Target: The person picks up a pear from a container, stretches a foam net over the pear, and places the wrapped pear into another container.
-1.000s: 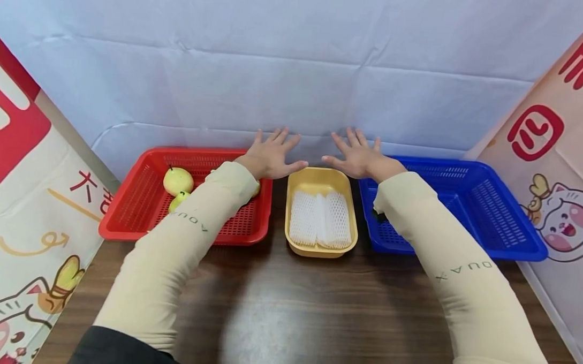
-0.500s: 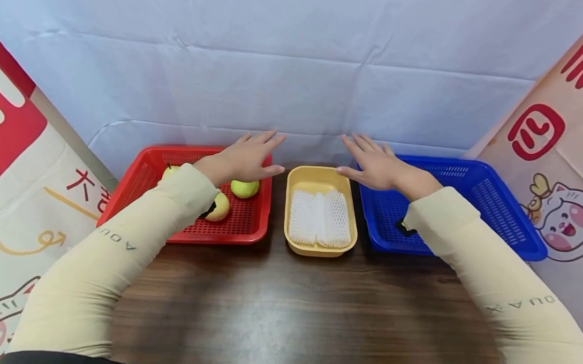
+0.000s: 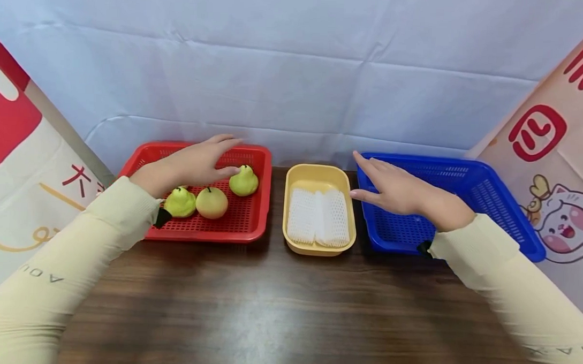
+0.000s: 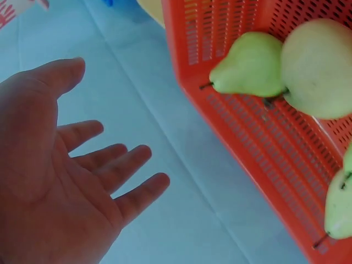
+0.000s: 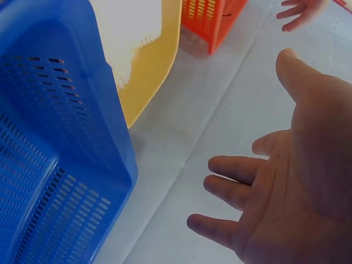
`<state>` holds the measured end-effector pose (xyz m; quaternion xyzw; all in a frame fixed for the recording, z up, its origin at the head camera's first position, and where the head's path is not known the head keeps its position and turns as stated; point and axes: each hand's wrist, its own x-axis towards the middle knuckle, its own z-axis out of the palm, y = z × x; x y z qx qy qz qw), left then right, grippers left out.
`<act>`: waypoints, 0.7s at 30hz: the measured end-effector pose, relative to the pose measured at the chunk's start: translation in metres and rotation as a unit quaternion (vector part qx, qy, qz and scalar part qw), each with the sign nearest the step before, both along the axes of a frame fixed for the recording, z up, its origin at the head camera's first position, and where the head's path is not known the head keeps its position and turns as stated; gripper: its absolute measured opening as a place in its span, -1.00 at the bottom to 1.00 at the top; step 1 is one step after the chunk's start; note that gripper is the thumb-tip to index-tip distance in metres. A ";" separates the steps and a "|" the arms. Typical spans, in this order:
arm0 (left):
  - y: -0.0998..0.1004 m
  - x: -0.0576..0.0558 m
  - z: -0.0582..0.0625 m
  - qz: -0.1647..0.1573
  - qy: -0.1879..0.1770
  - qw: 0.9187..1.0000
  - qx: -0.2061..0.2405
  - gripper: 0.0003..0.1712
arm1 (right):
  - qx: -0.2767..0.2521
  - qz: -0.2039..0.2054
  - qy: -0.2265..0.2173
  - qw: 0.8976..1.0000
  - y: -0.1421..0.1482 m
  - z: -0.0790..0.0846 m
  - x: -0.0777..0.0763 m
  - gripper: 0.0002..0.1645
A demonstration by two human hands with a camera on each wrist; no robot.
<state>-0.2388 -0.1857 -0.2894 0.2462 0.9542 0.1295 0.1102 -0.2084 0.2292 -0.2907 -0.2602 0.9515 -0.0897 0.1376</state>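
Note:
My left hand hovers over the red basket, fingers relaxed and holding nothing. Inside that basket lie several pears: a round one, a green one beside it and another green pear near the right wall. The left wrist view shows a pear close to the basket's corner, apart from the hand. My right hand, also holding nothing, is above the left part of the blue basket. Between the baskets sits a yellow tray with white foam net sleeves in it.
All three containers stand in a row on the dark wooden table. A pale cloth backdrop rises just behind them. Printed panels bound the left and right sides.
Both hands have drawn apart and back from the backdrop, the left going left over the red basket, the right going right over the blue one. More of the pears has come into sight.

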 end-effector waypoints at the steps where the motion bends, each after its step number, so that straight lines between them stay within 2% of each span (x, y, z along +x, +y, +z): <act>1: -0.005 0.003 0.000 0.004 0.000 1.000 0.001 -0.12 | -0.003 0.000 0.000 1.000 0.001 0.000 0.003 0.05; 10: -0.046 0.031 0.010 0.026 0.000 0.999 0.025 -0.25 | -0.022 -0.006 0.023 0.999 0.010 -0.008 0.028 0.10; 14: -0.067 0.040 0.013 0.029 0.012 0.999 0.032 -0.32 | -0.029 -0.019 0.009 0.999 0.016 -0.013 0.039 0.13; 21: -0.104 0.047 0.005 0.050 0.029 0.996 0.071 -0.41 | -0.024 -0.054 -0.017 0.998 0.025 -0.020 0.055 0.13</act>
